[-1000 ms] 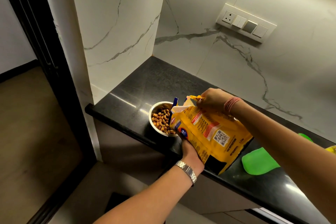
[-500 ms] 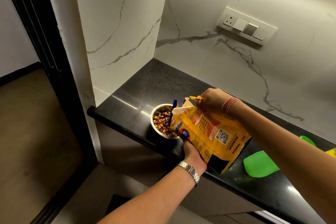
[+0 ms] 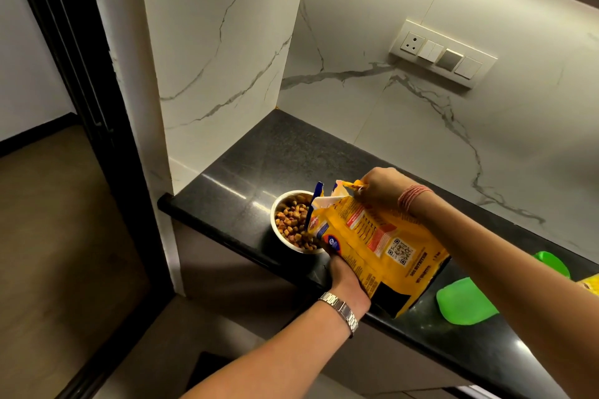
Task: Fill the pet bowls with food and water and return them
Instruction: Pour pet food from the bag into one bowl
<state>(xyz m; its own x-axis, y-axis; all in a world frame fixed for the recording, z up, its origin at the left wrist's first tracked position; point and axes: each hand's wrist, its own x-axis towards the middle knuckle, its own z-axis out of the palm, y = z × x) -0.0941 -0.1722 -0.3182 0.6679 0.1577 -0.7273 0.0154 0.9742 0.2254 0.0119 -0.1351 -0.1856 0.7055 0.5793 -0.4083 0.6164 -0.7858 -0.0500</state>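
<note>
Head view shows your left hand [image 3: 345,280] gripping the tilted food bag [image 3: 376,243] from below, right hand [image 3: 377,186] pinching its top, over the kibble-filled bowl [image 3: 293,225] at the countertop's [image 3: 291,152] front edge, so level off gently.

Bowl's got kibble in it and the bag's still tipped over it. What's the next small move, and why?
Probably tip the yellow food bag back upright. The steel bowl already holds a good layer of kibble. The right hand pinches the bag's top and the left hand holds its lower edge, so both can right it.
</note>
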